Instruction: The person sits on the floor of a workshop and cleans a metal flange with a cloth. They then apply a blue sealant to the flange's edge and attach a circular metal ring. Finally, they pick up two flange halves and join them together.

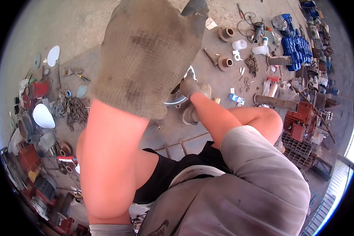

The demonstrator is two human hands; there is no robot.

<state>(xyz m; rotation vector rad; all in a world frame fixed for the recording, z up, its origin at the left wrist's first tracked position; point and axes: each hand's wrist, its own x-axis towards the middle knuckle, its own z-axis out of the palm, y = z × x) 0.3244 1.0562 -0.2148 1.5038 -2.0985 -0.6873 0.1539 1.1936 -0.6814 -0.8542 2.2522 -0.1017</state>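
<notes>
Right hand, gloved, grips a metal fitting on the floor, fingers clamped round it. Left hand, gloved, is raised close to camera, fingers together. Two flanged rings and two pipes lie beyond.

A small flat blue-and-white cardboard packet lies on the concrete floor, just beside a long rusty steel pipe. Farther up, a white plastic bottle lies on its side. No signs or screens show.
</notes>
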